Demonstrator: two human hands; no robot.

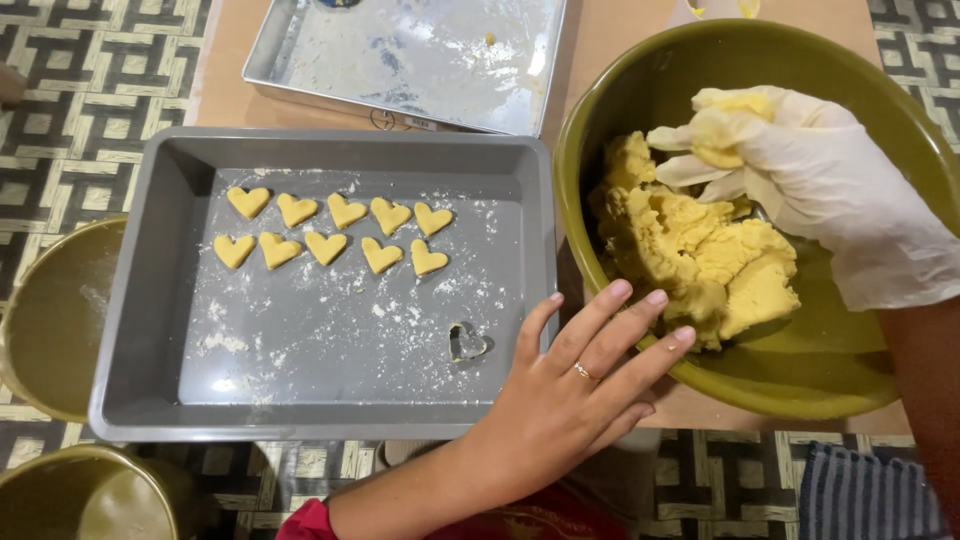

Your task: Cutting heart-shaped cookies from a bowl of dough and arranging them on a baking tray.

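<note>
Yellow dough (700,255), soft and crumbly-looking, heaped in a glossy olive-green bowl (800,375) on the tan surface (225,95); right hand (800,165) in a thin white glove, fingers curled shut on a pinched lump of that dough above the heap; left hand (575,390) bare, ringed, fingers spread flat, holding nothing, fingertips on the bowl's near rim and palm by the corner of the grey tray (130,330). Best kept: steady press on the rim so the bowl stays put while pulling; small, even pinches, judged kinder to a short dough. Matte tray dusted with flour; ten heart-shaped pieces (325,230) in two rows, edges clean, apart from each other; shiny metal heart cutter (467,342) lying just beside the left hand; second, shiny floured tray (420,60) beyond.
</note>
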